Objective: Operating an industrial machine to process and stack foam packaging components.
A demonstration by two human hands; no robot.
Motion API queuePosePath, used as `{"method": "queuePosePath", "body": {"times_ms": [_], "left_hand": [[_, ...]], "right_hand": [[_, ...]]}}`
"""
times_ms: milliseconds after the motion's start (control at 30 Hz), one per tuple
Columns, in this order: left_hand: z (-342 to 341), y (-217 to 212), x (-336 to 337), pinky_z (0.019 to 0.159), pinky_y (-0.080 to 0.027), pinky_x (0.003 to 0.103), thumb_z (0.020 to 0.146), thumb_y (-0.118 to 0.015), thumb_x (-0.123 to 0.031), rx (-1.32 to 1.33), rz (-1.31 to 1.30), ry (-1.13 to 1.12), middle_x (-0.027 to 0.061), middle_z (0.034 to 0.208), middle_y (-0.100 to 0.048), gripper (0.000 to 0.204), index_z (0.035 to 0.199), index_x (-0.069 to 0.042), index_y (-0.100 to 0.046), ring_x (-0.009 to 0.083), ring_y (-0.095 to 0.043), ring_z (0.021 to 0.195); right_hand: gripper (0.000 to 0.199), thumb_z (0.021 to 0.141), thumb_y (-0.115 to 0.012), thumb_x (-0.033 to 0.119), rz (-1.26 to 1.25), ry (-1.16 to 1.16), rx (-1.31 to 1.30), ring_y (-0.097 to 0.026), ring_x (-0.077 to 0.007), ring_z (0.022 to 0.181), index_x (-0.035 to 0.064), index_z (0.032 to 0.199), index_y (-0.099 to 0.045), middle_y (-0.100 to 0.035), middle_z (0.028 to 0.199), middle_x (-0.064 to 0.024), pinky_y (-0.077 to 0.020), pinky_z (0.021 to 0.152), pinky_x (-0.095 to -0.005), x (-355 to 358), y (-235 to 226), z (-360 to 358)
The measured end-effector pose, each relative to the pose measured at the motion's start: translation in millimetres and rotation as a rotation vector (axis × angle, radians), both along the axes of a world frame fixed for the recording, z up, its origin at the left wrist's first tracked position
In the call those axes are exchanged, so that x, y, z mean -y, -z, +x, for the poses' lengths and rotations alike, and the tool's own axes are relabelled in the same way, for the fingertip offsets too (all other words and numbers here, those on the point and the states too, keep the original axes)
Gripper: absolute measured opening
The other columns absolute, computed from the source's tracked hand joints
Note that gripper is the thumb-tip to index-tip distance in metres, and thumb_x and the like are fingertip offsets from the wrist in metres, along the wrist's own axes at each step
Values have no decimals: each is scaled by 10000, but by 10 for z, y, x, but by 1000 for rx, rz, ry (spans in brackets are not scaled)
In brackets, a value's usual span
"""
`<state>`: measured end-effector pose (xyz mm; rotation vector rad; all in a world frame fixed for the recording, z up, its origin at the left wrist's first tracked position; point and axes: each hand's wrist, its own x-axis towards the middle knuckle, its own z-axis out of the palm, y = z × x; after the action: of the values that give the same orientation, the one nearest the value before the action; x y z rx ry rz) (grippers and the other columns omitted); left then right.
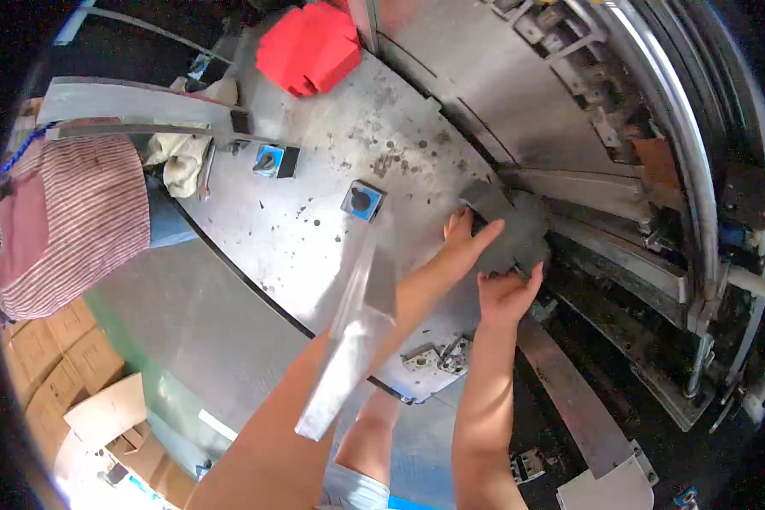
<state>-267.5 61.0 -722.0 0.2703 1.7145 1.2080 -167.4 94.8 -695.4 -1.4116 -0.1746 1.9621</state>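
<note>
A dark grey, thick piece with a lobed outline (pixel 523 228) is at the right side of the metal table (pixel 289 238), against the machine. My left hand (pixel 466 240) is closed on its left edge, fingers curled round it and thumb stretched out. On its near edge my right hand (pixel 508 293) is also closed, fingers hooked at the rim and thumb pointing up. The fingertips of both hands are partly hidden by the piece. A red block with a similar notched outline (pixel 308 49) lies at the table's far end.
Two blue-faced blocks with black knobs, one nearer (pixel 363 201) and one farther (pixel 274 161), sit on the table. Small metal plates (pixel 438 357) lie by its near edge. A shiny bar (pixel 348 340) crosses the foreground. A person in striped clothing (pixel 76 212) is at left, above cardboard boxes (pixel 68 348).
</note>
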Motion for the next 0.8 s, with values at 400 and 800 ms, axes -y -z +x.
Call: {"method": "queuePosePath", "body": {"times_ms": [400, 800], "left_hand": [[54, 201, 56, 1010, -200, 419, 805, -452, -529, -115, 49, 48, 218, 1294, -319, 728, 1277, 13, -334, 366, -264, 1201], [-420, 222, -33, 1020, -227, 380, 876, -430, -390, -257, 122, 138, 237, 1278, -377, 592, 1284, 26, -324, 350, -335, 1200]], "right_hand": [[517, 712, -549, 580, -54, 68, 73, -418, -179, 830, 104, 910, -516, -515, 927, -20, -282, 760, -356, 55, 92, 31], [809, 714, -673, 330, 306, -168, 436, -374, -204, 1090, 83, 1340, -224, -372, 1263, -47, -294, 846, -351, -26, 163, 95]]}}
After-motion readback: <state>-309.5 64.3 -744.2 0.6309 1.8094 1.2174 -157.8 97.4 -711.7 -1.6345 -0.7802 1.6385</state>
